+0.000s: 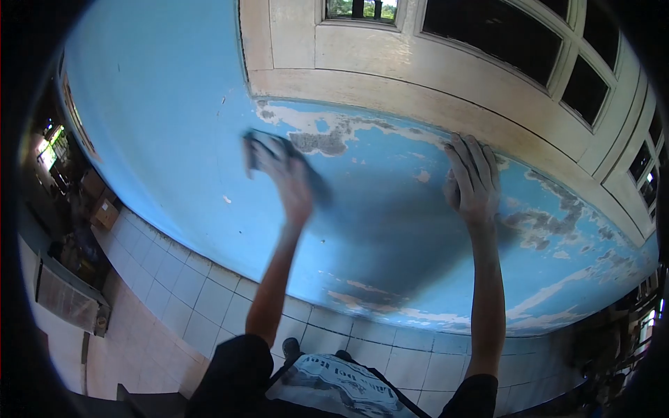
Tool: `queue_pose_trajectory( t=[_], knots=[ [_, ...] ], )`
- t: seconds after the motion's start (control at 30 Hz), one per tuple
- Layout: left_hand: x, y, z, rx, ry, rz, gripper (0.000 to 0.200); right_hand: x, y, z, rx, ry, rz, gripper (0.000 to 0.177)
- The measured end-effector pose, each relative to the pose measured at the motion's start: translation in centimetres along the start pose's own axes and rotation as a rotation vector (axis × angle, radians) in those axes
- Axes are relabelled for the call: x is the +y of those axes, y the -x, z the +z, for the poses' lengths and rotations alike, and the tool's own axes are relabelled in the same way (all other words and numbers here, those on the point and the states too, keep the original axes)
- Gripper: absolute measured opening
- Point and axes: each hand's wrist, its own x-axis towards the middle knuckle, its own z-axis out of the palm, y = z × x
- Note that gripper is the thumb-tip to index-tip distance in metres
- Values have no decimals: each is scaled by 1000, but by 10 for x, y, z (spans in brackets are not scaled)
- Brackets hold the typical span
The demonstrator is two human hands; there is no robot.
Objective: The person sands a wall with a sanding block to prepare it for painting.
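Observation:
My left hand [282, 171], smeared by motion, presses a dark flat piece [259, 143] that looks like sandpaper against the blue wall [181, 125]. It is just left of a patch of peeled paint [320, 136]. Pale dust coats the fingers of my right hand [475, 177], which lies on the wall with fingers stretched upward. Its fingertips touch or nearly touch the lower edge of the cream window frame [418, 90]. I see nothing held in it, though the palm is hidden.
More flaking paint [557, 216] spreads to the right, with bare streaks low on the wall. Pale floor tiles [216, 299] run along its foot, where my shoes [291, 346] show. A cardboard box [104, 214] and a grey-white cabinet-like object [70, 296] stand at the left.

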Motion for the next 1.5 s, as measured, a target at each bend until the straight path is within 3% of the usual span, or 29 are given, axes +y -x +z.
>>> queue_pose_trajectory(
  t=[0.03, 0.1, 0.17, 0.2, 0.27, 0.3, 0.33, 0.37, 0.43, 0.47, 0.53, 0.6, 0.7, 0.77, 0.87, 0.93, 1.0, 1.03, 1.1, 1.13, 1.2, 1.33, 1.4, 1.43, 1.5],
  knots=[
    [25, 24, 11, -83, 211, 30, 68, 0, -1, -1, 1, 7, 5, 40],
    [63, 84, 32, -362, 63, 199, 57, 0, -1, -2, -1, -38, 8, 40],
    [111, 98, 23, -930, 43, 282, 49, -1, 0, -2, 11, -45, 6, 40],
    [111, 94, 28, -921, 52, 278, 49, 1, -1, -1, 35, -47, 3, 40],
    [99, 74, 38, -568, -40, 318, 49, 1, -1, -4, 22, -57, 0, 39],
    [84, 61, 39, -521, -132, 262, 52, 2, -2, -4, 18, -70, 6, 39],
    [75, 41, 29, -254, -127, 326, 56, 1, -4, -4, 22, -62, 2, 39],
    [78, 12, 24, -23, 394, 71, 59, 0, -4, -3, 38, -64, 5, 40],
    [26, -9, 12, 58, 306, -145, 64, 2, -3, -4, 53, -66, 19, 40],
    [30, -1, 21, 46, 302, -137, 64, 1, -4, -5, 53, -68, 23, 40],
    [58, 29, 42, -35, -24, -8, 65, -2, -4, -3, 59, -72, 36, 39],
    [88, 68, 37, -396, -142, 253, 64, 0, -2, -3, 50, -65, 20, 39],
    [64, 52, 33, -319, -94, 149, 65, 1, -2, -3, 41, -65, 19, 40],
    [58, 20, 20, -24, 139, -80, 60, 0, -3, -3, 51, -58, 17, 40],
    [44, 7, 20, 72, -23, -82, 58, -2, -3, -2, 63, -50, 30, 40],
    [60, 35, 40, 65, -73, -11, 57, -1, -3, -2, 66, -44, 32, 40],
    [85, 63, 39, -389, -232, 276, 57, -1, -2, -3, 54, -52, 26, 41],
    [81, 59, 38, -387, -230, 270, 57, 0, -2, -1, 51, -54, 21, 41],
    [65, 42, 35, -263, -232, 466, 54, 2, 1, 1, 54, -26, 8, 39],
    [64, 27, 31, -265, -227, 464, 54, 3, 1, 1, 50, -23, 8, 39],
    [65, 4, 23, 31, 68, -47, 52, 2, 1, 1, 42, -27, 8, 37],
    [95, 23, 33, -56, 46, 84, 53, 2, 0, -1, 45, -32, 6, 36],
    [110, 52, 30, -579, -162, 347, 53, 2, 1, -1, 36, -49, 8, 36],
    [110, 50, 30, -575, -156, 348, 53, 3, 1, -1, 36, -42, 4, 36],
    [105, 41, 26, -370, -87, 187, 52, 3, 1, -1, 36, -37, 3, 35]
  ],
)
